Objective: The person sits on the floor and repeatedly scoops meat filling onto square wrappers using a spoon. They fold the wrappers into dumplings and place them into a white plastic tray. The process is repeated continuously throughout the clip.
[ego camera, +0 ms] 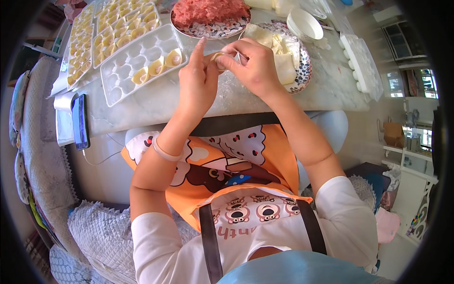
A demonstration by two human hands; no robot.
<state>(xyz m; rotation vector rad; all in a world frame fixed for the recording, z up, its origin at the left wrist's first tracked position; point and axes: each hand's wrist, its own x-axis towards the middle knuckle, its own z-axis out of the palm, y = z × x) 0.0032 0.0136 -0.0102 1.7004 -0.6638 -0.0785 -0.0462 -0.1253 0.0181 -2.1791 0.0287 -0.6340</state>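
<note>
Above the near part of the marble table, my left hand [198,76] and my right hand [253,67] meet, with a partly folded wonton wrapper [220,56] pinched between their fingers. The left index finger points up and away from it. A thin pale stick [242,56] shows between the right fingers. Left of my hands, a clear plastic tray [124,67] holds three filled wontons [156,66] in its round cups. Beyond my fingertips is pink minced meat [209,12] on a patterned plate [212,34]. Square wrappers [285,67] lie on another patterned plate [305,72], partly behind my right hand.
More trays of wontons [122,26] stand at the far left. A white bowl [305,25] is beyond the wrapper plate, and stacked plastic trays [360,65] lie at the right. A phone [81,122] with a cable leans at the table's left edge. Flour dusts the marble tabletop [234,96].
</note>
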